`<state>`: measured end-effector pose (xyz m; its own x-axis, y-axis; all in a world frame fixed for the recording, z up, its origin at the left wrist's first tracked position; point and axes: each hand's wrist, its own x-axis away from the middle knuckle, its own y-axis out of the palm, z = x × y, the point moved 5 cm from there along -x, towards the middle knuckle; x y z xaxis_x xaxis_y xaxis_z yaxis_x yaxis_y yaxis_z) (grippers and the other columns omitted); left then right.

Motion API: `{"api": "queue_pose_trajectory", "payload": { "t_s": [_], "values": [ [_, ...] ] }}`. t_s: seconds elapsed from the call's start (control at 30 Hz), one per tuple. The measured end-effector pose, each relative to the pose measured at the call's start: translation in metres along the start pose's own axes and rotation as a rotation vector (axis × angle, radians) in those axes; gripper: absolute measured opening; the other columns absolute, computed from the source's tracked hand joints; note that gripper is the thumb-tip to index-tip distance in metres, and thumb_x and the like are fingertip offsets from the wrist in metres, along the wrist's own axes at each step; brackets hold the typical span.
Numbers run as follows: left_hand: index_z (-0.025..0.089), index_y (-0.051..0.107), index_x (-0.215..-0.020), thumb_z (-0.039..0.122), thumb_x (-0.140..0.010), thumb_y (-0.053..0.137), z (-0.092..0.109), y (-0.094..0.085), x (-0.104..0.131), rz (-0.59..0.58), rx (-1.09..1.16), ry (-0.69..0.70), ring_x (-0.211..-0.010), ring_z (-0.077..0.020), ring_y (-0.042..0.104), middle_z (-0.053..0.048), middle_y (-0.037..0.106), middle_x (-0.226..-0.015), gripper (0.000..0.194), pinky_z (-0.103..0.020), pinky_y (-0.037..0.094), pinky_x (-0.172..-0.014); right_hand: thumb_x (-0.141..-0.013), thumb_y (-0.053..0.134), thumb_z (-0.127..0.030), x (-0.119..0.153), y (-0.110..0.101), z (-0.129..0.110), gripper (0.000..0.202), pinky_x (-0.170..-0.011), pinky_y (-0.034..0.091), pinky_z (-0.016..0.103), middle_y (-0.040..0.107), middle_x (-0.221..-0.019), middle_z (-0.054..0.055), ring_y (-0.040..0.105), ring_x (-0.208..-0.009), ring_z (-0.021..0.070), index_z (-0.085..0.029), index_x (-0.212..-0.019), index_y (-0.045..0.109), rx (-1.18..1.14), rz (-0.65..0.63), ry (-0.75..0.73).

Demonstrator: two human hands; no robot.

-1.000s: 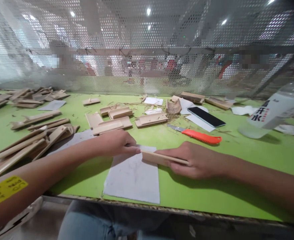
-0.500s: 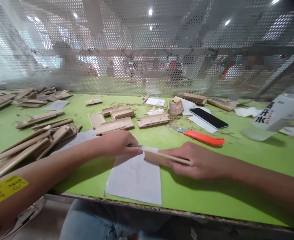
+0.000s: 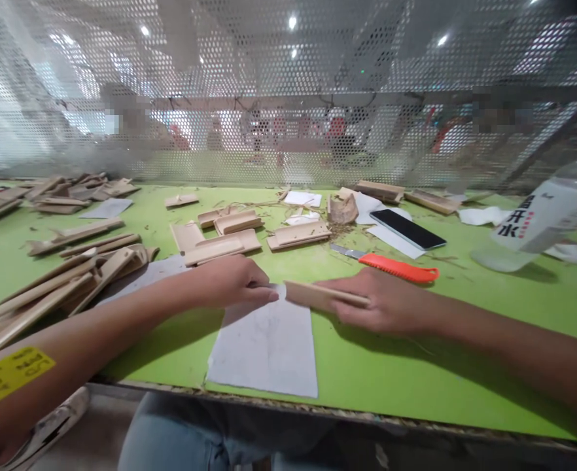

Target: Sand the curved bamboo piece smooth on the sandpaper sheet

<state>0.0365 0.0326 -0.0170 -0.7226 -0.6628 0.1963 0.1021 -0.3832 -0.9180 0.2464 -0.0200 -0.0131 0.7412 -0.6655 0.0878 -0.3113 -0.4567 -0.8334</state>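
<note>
Across the back we face a perforated screen (image 3: 269, 65), and before it our green bench (image 3: 396, 386), its near edge chipped; bare green lies between the right forearm and that edge, while curved wooden pieces (image 3: 57, 284) crowd the left. On the bottle (image 3: 534, 226) at the right we read 开水 in black; the red print is too small. One pale sheet (image 3: 266, 353) lies flat, reaching the near edge. Our left hand (image 3: 234, 280) is curled closed by the sheet's far end; we cannot tell whether it holds anything. Our right hand (image 3: 386, 301) grips a wooden strip (image 3: 311, 296) over the sheet's far right corner, long axis running left to right, free end pointing at the left thumb, just apart. Beyond lies an orange-handled knife (image 3: 399, 267), blade leftward. Handwriting on the yellow label (image 3: 11, 379) on our left forearm is too blurred to read.
</note>
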Motion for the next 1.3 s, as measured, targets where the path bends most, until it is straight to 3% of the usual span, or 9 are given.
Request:
{"api": "queue_pose_trajectory", "payload": {
  "t_s": [0.17,0.37,0.5,0.63,0.8,1.0,1.13,1.3],
  "values": [
    [0.018,0.054,-0.064,0.054,-0.098,0.048,0.001,0.001,0.0,-0.017,0.009,0.011,-0.049,-0.0098,0.035,0.003,0.046,-0.053,0.049,-0.03,0.02,-0.051,-0.096,0.051,-0.027,-0.002,0.002,0.001,0.028,-0.058,0.035,0.025,0.066,-0.076,0.0,0.05,-0.06,0.0121,-0.017,-0.113,0.073,-0.058,-0.063,-0.081],
    [0.018,0.054,-0.063,0.057,-0.097,0.05,-0.001,0.0,0.001,0.017,0.02,0.025,-0.048,-0.0098,0.035,0.004,0.044,-0.053,0.051,-0.03,0.019,-0.051,-0.094,0.053,-0.026,-0.004,-0.004,0.003,0.027,-0.054,0.033,0.025,0.064,-0.071,0.0,0.048,-0.058,0.0128,-0.016,-0.107,0.075,-0.086,0.008,0.045],
    [0.018,0.054,-0.063,0.056,-0.096,0.051,-0.002,0.001,0.002,0.014,0.039,0.034,-0.048,-0.0102,0.036,0.003,0.047,-0.054,0.051,-0.03,0.019,-0.051,-0.093,0.052,-0.024,-0.002,0.004,-0.01,0.027,-0.055,0.033,0.025,0.06,-0.07,-0.002,0.045,-0.057,0.0113,-0.016,-0.107,0.074,-0.134,-0.134,-0.063],
    [0.018,0.055,-0.063,0.057,-0.097,0.049,-0.001,0.0,0.002,0.013,0.012,0.007,-0.048,-0.0098,0.034,0.003,0.046,-0.053,0.052,-0.03,0.019,-0.052,-0.095,0.05,-0.028,-0.002,-0.002,-0.005,0.028,-0.056,0.034,0.025,0.065,-0.075,0.001,0.05,-0.061,0.013,-0.017,-0.106,0.074,-0.031,-0.029,0.002],
    [0.018,0.053,-0.063,0.056,-0.096,0.051,0.001,-0.001,0.003,-0.001,0.032,0.022,-0.049,-0.0102,0.036,0.002,0.048,-0.054,0.051,-0.03,0.02,-0.051,-0.092,0.051,-0.023,0.0,0.0,-0.009,0.03,-0.055,0.034,0.024,0.061,-0.072,-0.002,0.046,-0.057,0.0113,-0.017,-0.111,0.074,-0.077,-0.107,-0.073],
    [0.019,0.053,-0.063,0.057,-0.096,0.05,0.0,-0.001,0.004,0.016,0.032,0.025,-0.047,-0.0103,0.034,0.003,0.045,-0.053,0.051,-0.03,0.019,-0.049,-0.092,0.051,-0.023,-0.002,-0.005,-0.003,0.027,-0.055,0.035,0.024,0.067,-0.074,0.0,0.051,-0.059,0.0129,-0.017,-0.103,0.075,-0.059,-0.011,0.012],
    [0.019,0.051,-0.062,0.055,-0.096,0.05,0.0,-0.001,0.003,-0.008,0.026,0.014,-0.048,-0.01,0.034,0.003,0.044,-0.053,0.05,-0.03,0.019,-0.05,-0.091,0.052,-0.022,-0.001,0.002,-0.011,0.031,-0.054,0.034,0.024,0.062,-0.069,-0.002,0.045,-0.055,0.0109,-0.017,-0.111,0.076,-0.087,-0.111,-0.078],
    [0.019,0.053,-0.064,0.056,-0.098,0.048,0.0,0.0,0.003,-0.008,0.007,0.008,-0.048,-0.01,0.034,0.003,0.045,-0.053,0.051,-0.03,0.02,-0.05,-0.094,0.051,-0.023,-0.001,-0.004,-0.001,0.04,-0.055,0.036,0.023,0.069,-0.078,0.001,0.053,-0.061,0.0131,-0.019,-0.127,0.074,-0.067,-0.002,0.023]
  ]
}}
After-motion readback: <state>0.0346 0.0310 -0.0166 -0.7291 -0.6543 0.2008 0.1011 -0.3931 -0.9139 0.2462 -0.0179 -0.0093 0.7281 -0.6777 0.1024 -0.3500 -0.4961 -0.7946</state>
